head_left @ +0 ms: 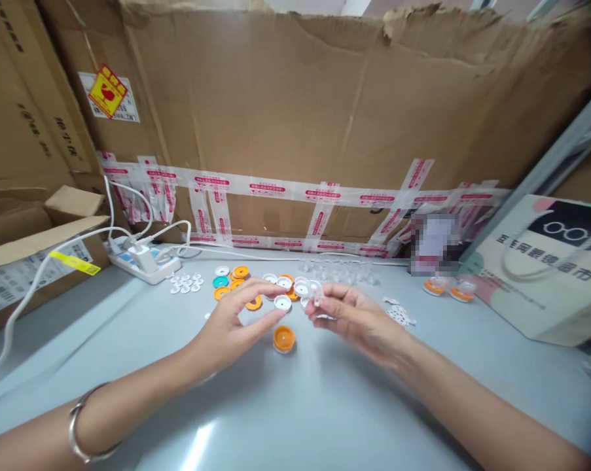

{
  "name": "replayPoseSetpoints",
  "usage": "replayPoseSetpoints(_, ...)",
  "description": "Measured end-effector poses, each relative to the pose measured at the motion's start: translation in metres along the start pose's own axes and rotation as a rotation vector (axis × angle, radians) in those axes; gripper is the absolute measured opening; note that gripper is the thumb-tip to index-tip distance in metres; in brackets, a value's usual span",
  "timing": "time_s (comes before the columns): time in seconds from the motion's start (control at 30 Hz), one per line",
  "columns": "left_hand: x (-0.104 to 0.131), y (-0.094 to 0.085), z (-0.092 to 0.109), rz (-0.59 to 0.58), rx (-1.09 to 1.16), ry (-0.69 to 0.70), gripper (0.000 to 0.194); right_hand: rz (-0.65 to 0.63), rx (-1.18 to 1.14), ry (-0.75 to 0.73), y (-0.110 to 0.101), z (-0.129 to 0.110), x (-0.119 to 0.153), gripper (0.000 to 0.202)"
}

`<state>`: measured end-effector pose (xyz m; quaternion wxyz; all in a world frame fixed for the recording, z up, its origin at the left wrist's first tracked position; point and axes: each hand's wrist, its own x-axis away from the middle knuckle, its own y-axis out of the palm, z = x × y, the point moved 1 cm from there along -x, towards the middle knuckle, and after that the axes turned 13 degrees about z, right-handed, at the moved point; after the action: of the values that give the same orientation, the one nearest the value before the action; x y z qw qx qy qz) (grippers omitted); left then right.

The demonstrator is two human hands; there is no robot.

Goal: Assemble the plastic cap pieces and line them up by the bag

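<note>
Right hand: fingertips closed together on a small clear plastic piece, held raised over the table. Left hand: thumb and fingers parted in a wide curve; a white disc shows in the gap, contact cannot be confirmed. Orange cup: on the table between and slightly nearer than the 2 hands, touched by neither. Orange rings and 1 green ring lie beyond the left hand. Small white parts lie beside the right hand. Power strip: at left, near the cardboard box.
</note>
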<state>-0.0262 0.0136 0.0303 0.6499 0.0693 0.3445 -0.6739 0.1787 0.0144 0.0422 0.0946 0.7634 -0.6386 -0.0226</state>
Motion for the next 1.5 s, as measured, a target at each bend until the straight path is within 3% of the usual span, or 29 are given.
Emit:
replayPoseSetpoints(0.13,-0.003,0.009,0.011,0.012,0.211,-0.217,0.023,0.037,-0.167,-0.003,0.028,0.016,0.003,0.019)
replayPoseSetpoints(0.3,-0.003,0.022,0.015,0.127,0.457,-0.41,0.026,0.241,-0.059,-0.167,0.033,0.03,0.0,0.018)
replayPoseSetpoints(0.43,0.003,0.029,0.008,0.098,0.503,-0.414,0.028,0.302,-0.035,-0.228,0.034,0.041,0.002,0.016)
replayPoseSetpoints(0.53,0.008,0.03,0.002,0.094,0.497,-0.385,0.027,0.254,0.056,-0.22,0.029,0.037,0.001,0.018)
replayPoseSetpoints(0.63,0.008,0.025,0.0,0.166,0.456,-0.359,0.025,0.282,0.274,-0.287,-0.002,0.016,-0.009,0.021)
replayPoseSetpoints(0.73,0.005,0.015,-0.001,0.244,0.384,-0.34,0.025,0.396,0.704,-0.361,-0.058,-0.01,-0.022,0.021)
replayPoseSetpoints(0.83,0.002,0.009,-0.004,0.262,0.322,-0.329,0.029,0.289,1.105,-0.187,-0.108,-0.02,-0.034,0.021)
replayPoseSetpoints(0.93,0.001,0.011,-0.007,0.23,0.278,-0.305,0.03,0.179,1.226,-0.104,-0.126,-0.017,-0.038,0.021)
replayPoseSetpoints(1.17,0.002,0.015,-0.01,0.192,0.292,-0.295,0.03,0.199,1.255,-0.055,-0.113,-0.002,-0.04,0.013)
replayPoseSetpoints(1.33,0.002,0.014,-0.011,0.196,0.28,-0.289,0.031,0.262,1.224,-0.091,-0.115,-0.007,-0.04,0.013)
replayPoseSetpoints(1.5,0.001,0.015,-0.009,0.208,0.255,-0.241,0.03,0.346,0.813,-0.227,-0.089,-0.018,-0.03,0.025)
